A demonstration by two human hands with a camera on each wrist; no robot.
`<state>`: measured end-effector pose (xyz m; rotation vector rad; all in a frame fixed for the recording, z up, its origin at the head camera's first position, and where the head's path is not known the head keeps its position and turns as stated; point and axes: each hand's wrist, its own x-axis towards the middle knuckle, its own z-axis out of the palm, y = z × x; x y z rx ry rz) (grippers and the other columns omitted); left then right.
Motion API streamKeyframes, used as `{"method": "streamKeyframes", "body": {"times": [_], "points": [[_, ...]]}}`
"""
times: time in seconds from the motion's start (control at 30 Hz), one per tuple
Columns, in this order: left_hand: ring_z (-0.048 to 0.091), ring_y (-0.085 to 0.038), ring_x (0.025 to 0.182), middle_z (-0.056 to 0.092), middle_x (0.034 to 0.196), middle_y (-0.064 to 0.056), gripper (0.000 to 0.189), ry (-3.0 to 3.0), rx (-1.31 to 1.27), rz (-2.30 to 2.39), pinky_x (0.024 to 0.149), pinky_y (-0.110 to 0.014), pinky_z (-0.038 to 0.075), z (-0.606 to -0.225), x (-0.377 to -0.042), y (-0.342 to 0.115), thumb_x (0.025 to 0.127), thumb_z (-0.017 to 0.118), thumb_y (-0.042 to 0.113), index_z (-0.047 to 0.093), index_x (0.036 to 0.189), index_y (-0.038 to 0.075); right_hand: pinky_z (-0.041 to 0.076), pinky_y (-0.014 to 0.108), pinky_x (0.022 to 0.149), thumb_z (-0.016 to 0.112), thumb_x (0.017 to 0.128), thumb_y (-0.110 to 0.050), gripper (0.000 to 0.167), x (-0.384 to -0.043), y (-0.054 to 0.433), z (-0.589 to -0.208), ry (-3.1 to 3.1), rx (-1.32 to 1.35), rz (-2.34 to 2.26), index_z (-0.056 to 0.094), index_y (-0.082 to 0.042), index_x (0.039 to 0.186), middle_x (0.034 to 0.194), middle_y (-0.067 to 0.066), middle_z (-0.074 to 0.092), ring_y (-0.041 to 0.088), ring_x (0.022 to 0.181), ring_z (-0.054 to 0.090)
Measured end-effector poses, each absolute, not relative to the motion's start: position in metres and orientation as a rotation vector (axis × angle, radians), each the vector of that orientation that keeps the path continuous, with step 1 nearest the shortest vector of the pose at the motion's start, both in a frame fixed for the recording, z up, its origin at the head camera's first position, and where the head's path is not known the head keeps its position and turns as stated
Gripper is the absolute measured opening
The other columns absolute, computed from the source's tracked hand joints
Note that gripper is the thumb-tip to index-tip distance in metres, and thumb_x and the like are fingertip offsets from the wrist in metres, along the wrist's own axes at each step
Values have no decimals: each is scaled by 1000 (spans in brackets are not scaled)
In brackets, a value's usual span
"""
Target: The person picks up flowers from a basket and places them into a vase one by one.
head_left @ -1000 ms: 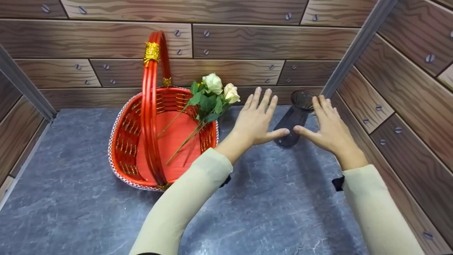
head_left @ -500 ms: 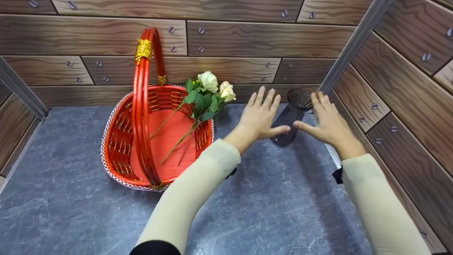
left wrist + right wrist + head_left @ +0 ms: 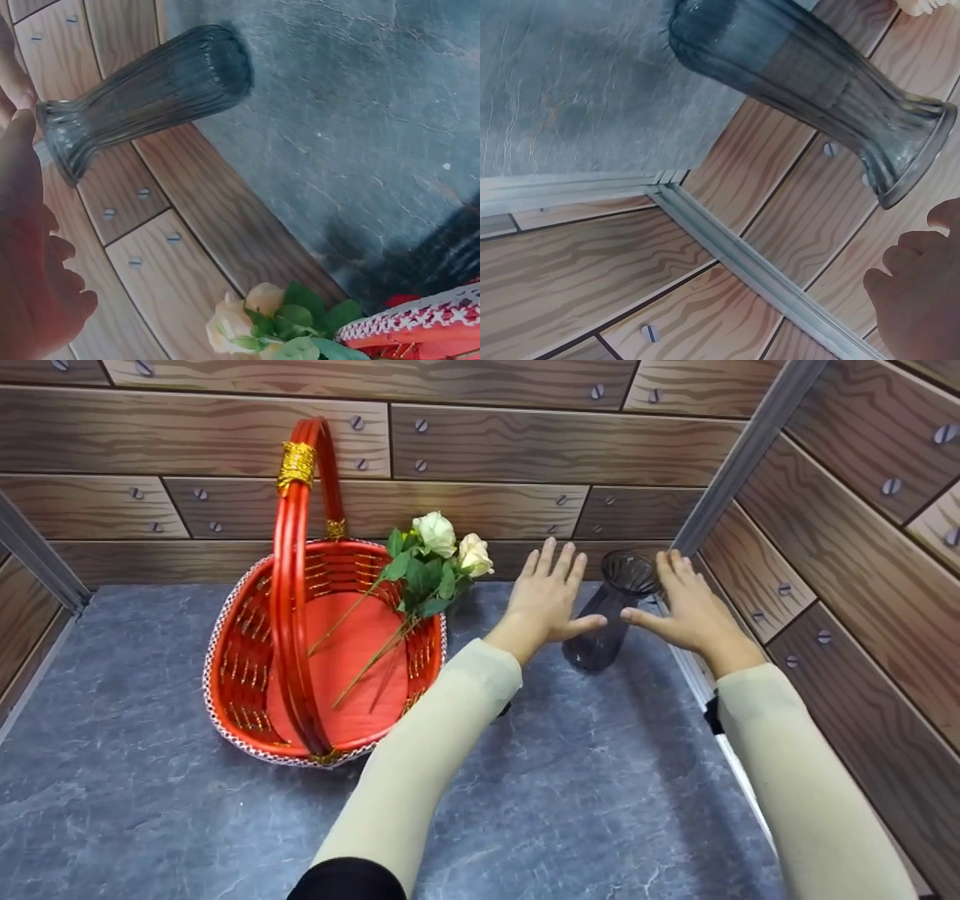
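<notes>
A dark, see-through ribbed vase [image 3: 600, 637] with a flared rim stands upright on the table, also seen in both wrist views. My left hand [image 3: 544, 598] hovers to its left, fingers spread and straight, thumb pointing toward the vase. On the other side my right hand [image 3: 691, 607] is held the same way, its fingertips by the rim; in the right wrist view the right hand [image 3: 922, 292] looks apart from the vase [image 3: 780, 67]. Neither hand holds anything. Two pale roses [image 3: 435, 534] with green leaves lean over the rim of a red basket [image 3: 212, 690].
The basket's tall red handle [image 3: 289, 607] with gold wrapping arches above it. A wood-patterned back wall [image 3: 495, 442] and right wall [image 3: 840, 555] close in the grey marbled tabletop [image 3: 570, 780], meeting at a metal corner strip [image 3: 739, 465].
The whole scene has shifted slightly left in the head view as the camera turned. Both hands keep nearly the same spread pose around the vase, which stays standing.
</notes>
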<state>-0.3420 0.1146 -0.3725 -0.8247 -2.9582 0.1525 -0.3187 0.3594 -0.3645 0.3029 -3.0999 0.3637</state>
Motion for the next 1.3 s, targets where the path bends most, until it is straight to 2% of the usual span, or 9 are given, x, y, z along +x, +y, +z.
{"method": "streamKeyframes", "body": {"times": [0.2, 0.43, 0.6, 0.73, 1.13, 1.3], "points": [[-9, -34, 154, -6, 169, -7, 106, -2946, -821, 151, 126, -47, 2, -375, -356, 115, 87, 19, 86, -7, 161, 15, 3, 61, 121, 61, 85, -71, 119, -334, 360, -364, -3116, 308, 362, -5, -4, 159, 165, 21, -10, 42, 152, -6], [-9, -33, 154, -6, 169, -5, 103, -2971, -823, 127, 125, -49, 1, -384, -361, 123, 87, 17, 86, -9, 161, 19, 4, 63, 120, 59, 86, -71, 120, -344, 364, -377, -3134, 290, 397, -9, -6, 159, 166, 18, -11, 44, 151, -5], [-9, -32, 154, -4, 169, -4, 90, -2981, -818, 130, 125, -49, 2, -391, -359, 132, 94, 15, 78, -6, 161, 22, 5, 64, 120, 59, 86, -72, 121, -346, 367, -381, -3150, 275, 422, -11, -4, 158, 165, 20, -11, 49, 150, -3], [-8, -32, 155, -3, 169, -3, 82, -2986, -827, 127, 125, -49, 2, -397, -358, 139, 98, 15, 72, -4, 162, 25, 4, 63, 120, 58, 87, -71, 121, -348, 369, -384, -3168, 275, 411, -10, -2, 158, 165, 23, -9, 47, 151, -3], [-6, -33, 155, 0, 169, -5, 85, -2955, -830, 107, 125, -50, 3, -393, -363, 151, 96, 15, 75, -4, 162, 25, 3, 58, 123, 57, 91, -66, 115, -356, 375, -384, -3166, 312, 400, -6, 3, 157, 164, 27, -5, 45, 152, -2], [-7, -31, 155, 0, 169, -4, 89, -2957, -823, 50, 125, -52, 1, -393, -369, 154, 92, 12, 79, -4, 162, 25, 4, 58, 122, 53, 90, -71, 116, -360, 375, -381, -3183, 296, 415, -7, 2, 157, 164, 27, -6, 44, 151, -2]]}}
